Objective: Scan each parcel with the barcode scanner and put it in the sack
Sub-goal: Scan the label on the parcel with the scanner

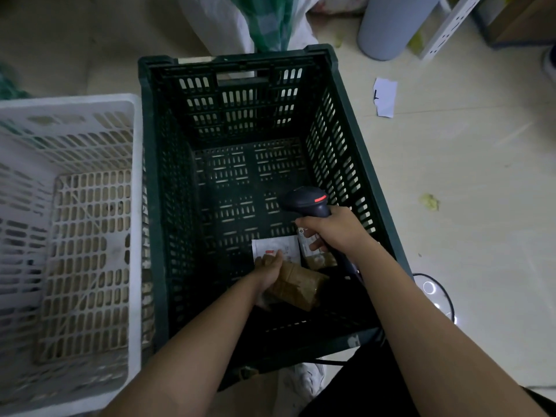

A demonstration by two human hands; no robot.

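My left hand (pixel 269 266) fingers are gripping the brown parcel (pixel 296 285); my right hand (pixel 334 231) fingers are wrapping the barcode scanner (pixel 310 201), aiming at twelve o'clock, maybe missing the label.

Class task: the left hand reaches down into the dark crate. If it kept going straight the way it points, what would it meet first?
The left hand already rests on the brown parcel; straight ahead lies the parcel's white label, then probably the crate floor.

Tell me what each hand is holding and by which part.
The right hand grips the barcode scanner by its handle. The left hand grips the brown parcel at its left end, inside the dark green crate.
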